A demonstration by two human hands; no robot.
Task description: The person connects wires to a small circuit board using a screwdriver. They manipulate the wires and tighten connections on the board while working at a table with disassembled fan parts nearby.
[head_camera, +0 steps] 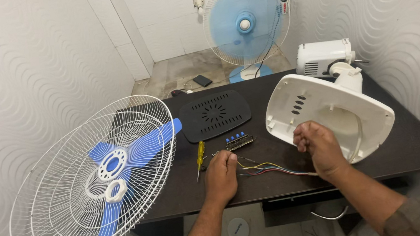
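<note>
My left hand (222, 175) rests on the dark table (411, 145) with its fingertips pinching a small part beside the coloured wires (271, 169). My right hand (318, 146) is closed at the edge of the white fan base shell (327, 110), which lies tilted with its hollow side up. The wires run from the left hand toward the shell. A switch strip with blue buttons (239, 141) lies just beyond my left hand. A yellow-handled screwdriver (200, 157) lies to its left.
White wire fan guards (57, 215) with blue blades (139, 149) and a white ring nut (116, 190) overhang the table's left side. A black vented cover (215, 115) lies at the middle back. A white motor housing (324, 58) stands back right. A blue standing fan (245, 22) is on the floor beyond.
</note>
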